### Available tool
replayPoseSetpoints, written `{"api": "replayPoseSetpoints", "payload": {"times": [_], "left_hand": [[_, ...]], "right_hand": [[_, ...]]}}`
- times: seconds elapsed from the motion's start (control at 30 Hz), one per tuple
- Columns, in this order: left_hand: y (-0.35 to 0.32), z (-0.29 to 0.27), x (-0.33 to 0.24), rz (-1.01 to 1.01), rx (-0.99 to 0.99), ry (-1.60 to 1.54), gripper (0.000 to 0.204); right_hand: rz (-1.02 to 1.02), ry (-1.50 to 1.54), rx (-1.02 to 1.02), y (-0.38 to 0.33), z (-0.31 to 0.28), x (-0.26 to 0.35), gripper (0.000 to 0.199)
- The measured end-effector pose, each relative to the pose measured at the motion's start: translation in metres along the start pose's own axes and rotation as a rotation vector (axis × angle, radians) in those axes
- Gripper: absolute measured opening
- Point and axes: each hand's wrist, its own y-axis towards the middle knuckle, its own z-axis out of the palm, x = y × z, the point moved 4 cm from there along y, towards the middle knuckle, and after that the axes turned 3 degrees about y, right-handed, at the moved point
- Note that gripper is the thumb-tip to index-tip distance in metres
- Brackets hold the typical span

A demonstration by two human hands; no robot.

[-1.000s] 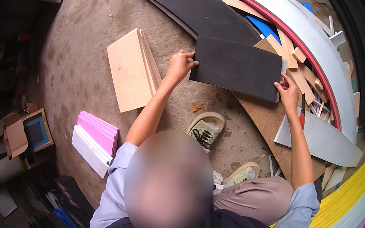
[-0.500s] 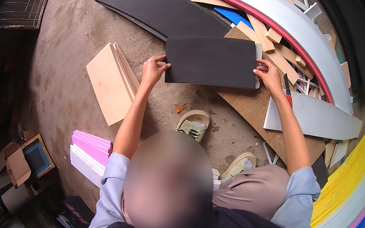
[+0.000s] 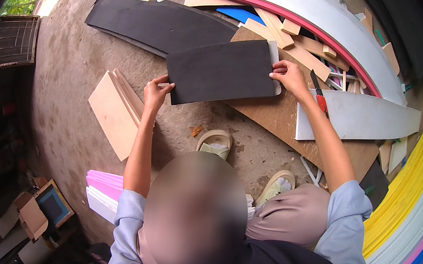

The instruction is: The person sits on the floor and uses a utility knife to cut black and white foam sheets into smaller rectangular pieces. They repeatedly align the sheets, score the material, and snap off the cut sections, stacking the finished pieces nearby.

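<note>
A black rectangular sheet (image 3: 221,72) is held up in front of me by its two short ends. My left hand (image 3: 157,91) pinches its lower left corner between thumb and fingers. At the opposite end my right hand (image 3: 289,77) grips the edge, where a thin pale layer shows past the black. The sheet tilts, left end nearer me. Beneath its right part lies a brown board (image 3: 271,115). A knife with a red handle (image 3: 322,102) and dark blade rests beside my right forearm, by a white curved panel (image 3: 361,118).
Larger black sheets (image 3: 146,21) lie on the floor beyond. Tan offcuts (image 3: 305,59) are heaped at far right, behind a long white curved panel with a red edge (image 3: 268,10). Tan boards (image 3: 113,112) and pink and white sheets (image 3: 104,187) are at left; yellow sheets (image 3: 406,182) stand right.
The held black sheet has turned, its left end coming nearer me and its right end rising. Both hands keep their grip. The whole view has shifted a little.
</note>
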Motion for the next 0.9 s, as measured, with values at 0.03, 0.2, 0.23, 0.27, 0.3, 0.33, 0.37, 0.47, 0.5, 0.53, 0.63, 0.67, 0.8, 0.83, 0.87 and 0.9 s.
{"api": "replayPoseSetpoints", "payload": {"times": [0.03,0.2,0.23,0.27,0.3,0.33,0.37,0.47,0.5,0.53,0.63,0.67,0.8,0.83,0.87,0.9], "left_hand": [[0.0,0.0,0.004,-0.006,0.002,-0.006,0.037],[0.0,0.003,-0.005,-0.001,0.024,-0.038,0.037],[-0.001,0.004,-0.006,0.003,0.023,-0.027,0.038],[-0.001,0.003,-0.004,0.005,0.016,-0.016,0.038],[-0.001,0.001,-0.001,0.005,0.016,0.031,0.042],[-0.001,-0.001,0.002,0.005,0.016,0.079,0.046],[0.001,-0.003,0.003,0.008,0.014,0.123,0.049],[-0.026,0.008,-0.086,0.212,-0.303,0.355,0.073],[-0.029,0.017,-0.113,0.361,-0.237,0.324,0.075],[-0.032,0.029,-0.133,0.505,-0.17,0.296,0.077],[-0.044,0.077,-0.172,0.816,0.096,0.417,0.092],[-0.045,0.098,-0.181,0.87,0.169,0.456,0.098],[-0.032,0.13,-0.19,0.975,0.254,0.577,0.117],[-0.027,0.138,-0.187,0.951,0.337,0.624,0.125],[-0.028,0.142,-0.186,0.937,0.365,0.622,0.126],[-0.027,0.146,-0.185,0.921,0.391,0.62,0.128]], "right_hand": [[0.0,-0.009,-0.006,-0.001,0.002,0.002,0.029],[0.011,-0.078,-0.041,0.0,0.002,0.002,0.028],[0.015,-0.099,-0.04,0.0,0.002,0.004,0.027],[0.002,-0.097,-0.042,0.0,0.002,0.008,0.026],[-0.011,-0.094,-0.045,-0.002,0.004,0.012,0.025],[-0.025,-0.091,-0.049,-0.003,0.004,0.016,0.024],[-0.067,-0.108,-0.067,-0.005,0.0,0.023,0.023],[-0.154,-0.267,-0.171,-0.024,-0.046,0.029,0.02],[-0.233,-0.469,-0.239,-0.035,-0.065,0.027,0.025],[-0.309,-0.669,-0.3,-0.046,-0.076,0.027,0.031],[-0.167,-0.889,-0.269,-0.075,-0.073,0.018,0.045],[-0.14,-0.909,-0.263,-0.085,-0.075,0.008,0.053],[-0.055,-0.869,-0.334,-0.103,-0.067,-0.005,0.05],[-0.063,-0.856,-0.364,-0.104,-0.067,-0.008,0.049],[-0.08,-0.865,-0.388,-0.106,-0.067,-0.015,0.048],[-0.098,-0.873,-0.411,-0.106,-0.069,-0.021,0.048]]}}
